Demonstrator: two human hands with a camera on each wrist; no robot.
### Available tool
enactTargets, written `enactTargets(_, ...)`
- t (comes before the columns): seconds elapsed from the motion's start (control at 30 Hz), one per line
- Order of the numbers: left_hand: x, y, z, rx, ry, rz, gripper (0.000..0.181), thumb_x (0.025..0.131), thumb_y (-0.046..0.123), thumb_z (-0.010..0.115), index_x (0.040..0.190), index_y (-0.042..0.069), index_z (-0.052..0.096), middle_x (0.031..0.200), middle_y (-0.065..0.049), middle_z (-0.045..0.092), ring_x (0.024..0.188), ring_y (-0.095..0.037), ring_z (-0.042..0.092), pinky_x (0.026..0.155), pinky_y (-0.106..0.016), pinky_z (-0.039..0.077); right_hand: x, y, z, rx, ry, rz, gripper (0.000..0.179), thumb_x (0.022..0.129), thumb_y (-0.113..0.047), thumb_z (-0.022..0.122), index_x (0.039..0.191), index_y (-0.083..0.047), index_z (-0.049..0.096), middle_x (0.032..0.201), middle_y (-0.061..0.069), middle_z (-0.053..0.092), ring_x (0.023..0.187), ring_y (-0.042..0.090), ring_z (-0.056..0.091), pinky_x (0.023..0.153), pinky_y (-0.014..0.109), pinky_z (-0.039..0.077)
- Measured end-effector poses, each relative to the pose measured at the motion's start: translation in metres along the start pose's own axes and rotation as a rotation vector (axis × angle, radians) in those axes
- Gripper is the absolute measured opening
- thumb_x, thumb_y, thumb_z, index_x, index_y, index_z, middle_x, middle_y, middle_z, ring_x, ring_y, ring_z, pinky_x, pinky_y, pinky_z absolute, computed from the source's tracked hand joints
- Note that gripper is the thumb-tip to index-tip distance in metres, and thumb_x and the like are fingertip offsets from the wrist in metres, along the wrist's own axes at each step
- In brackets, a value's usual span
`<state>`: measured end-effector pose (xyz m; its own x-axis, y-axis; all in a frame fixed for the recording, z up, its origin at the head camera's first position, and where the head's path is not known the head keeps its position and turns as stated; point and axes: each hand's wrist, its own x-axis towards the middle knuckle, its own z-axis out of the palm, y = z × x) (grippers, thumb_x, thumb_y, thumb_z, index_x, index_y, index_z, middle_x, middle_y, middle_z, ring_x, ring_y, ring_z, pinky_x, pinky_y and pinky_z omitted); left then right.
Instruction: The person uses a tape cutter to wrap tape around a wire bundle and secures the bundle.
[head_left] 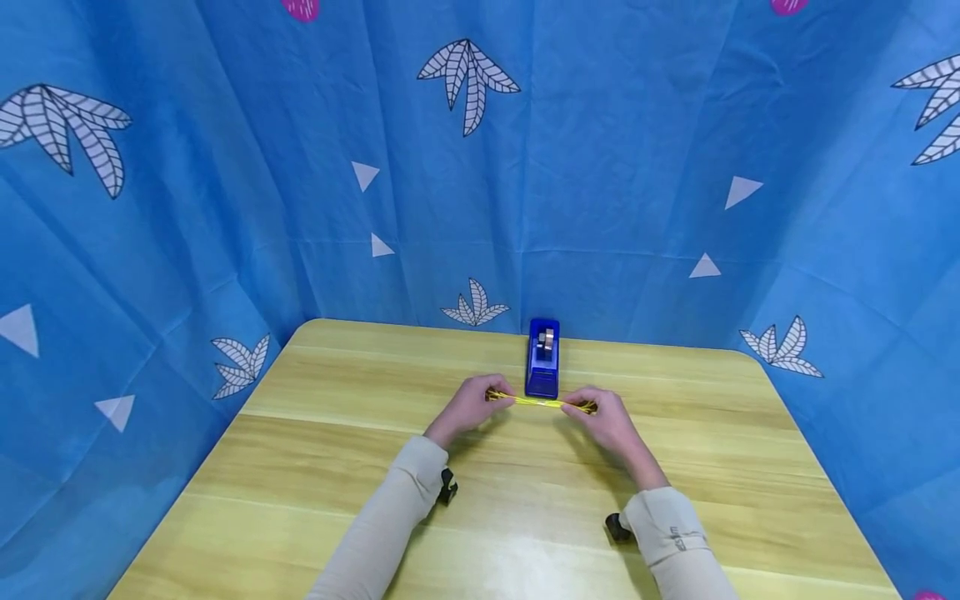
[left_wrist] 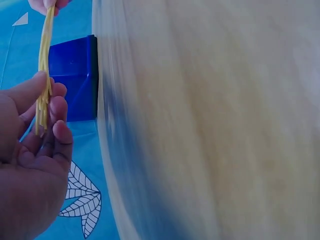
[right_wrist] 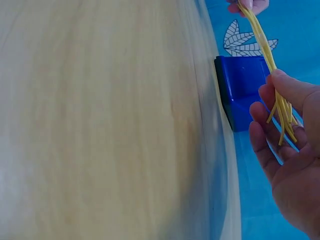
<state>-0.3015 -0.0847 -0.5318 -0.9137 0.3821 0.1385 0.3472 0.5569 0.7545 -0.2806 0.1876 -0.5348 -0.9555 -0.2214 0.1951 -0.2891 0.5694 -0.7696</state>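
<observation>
A bundle of thin yellow strands [head_left: 531, 402] is stretched level between both hands, above the table. My left hand [head_left: 471, 404] pinches its left end between thumb and fingers. My right hand [head_left: 607, 423] pinches the right end, and loose strand tips fan out past the thumb in the right wrist view. Around the bundle's middle [right_wrist: 262, 41] shows a shiny pale patch; whether it is tape I cannot tell. Just behind the strands stands a blue tape dispenser [head_left: 542, 367], with a small roll in its upper part. Neither hand touches it.
The wood-patterned table [head_left: 360, 450] has its far edge just behind the dispenser. A blue curtain [head_left: 622, 167] with leaf and triangle prints hangs around the back and sides. Dark wrist devices [head_left: 618, 528] are at both sleeves, close to the tabletop.
</observation>
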Motion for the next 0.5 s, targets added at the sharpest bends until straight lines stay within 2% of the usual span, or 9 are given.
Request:
enactTargets(0.3,0.001,0.000,0.000,0.066,-0.053,-0.034,0.004,0.098,0.014,0.072,0.102,0.012,0.074,0.106,-0.003,0.073,0.103,-0.019,0.066,0.097,-0.038,0.055,0.006,0.009,0.008,-0.010,-0.073,0.036,0.012,0.096,-0.014,0.075,0.105,-0.008,0.079,0.106,0.009,0.076,0.096,0.021,0.068,0.084,0.035,0.057)
enactTargets(0.5,0.000,-0.002,0.000,0.084,-0.065,-0.069,0.004,0.098,0.015,0.072,0.101,0.013,0.074,0.104,-0.002,0.072,0.102,-0.019,0.064,0.096,-0.040,0.054,0.006,0.009,0.011,-0.021,-0.086,0.048,0.013,0.095,-0.015,0.076,0.104,-0.008,0.079,0.103,0.007,0.075,0.094,0.020,0.067,0.084,0.037,0.057)
